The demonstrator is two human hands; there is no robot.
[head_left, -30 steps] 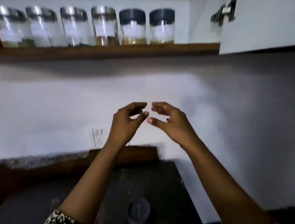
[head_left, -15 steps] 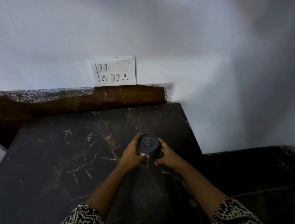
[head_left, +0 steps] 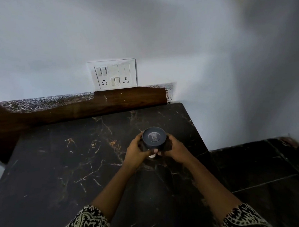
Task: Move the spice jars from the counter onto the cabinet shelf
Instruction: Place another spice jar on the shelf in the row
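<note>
Counter (head_left: 60, 174) of dark marble spreads wide. Left hand (head_left: 136, 153) and right hand (head_left: 177, 150) grip the spice jar (head_left: 154, 137) near the counter's right edge, well short of its back edge; possibly lifted off the counter.

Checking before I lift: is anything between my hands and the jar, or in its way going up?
Nothing visible. The left hand and right hand both grip the jar. Above it there is only bare wall; the shelf is out of view.
</note>
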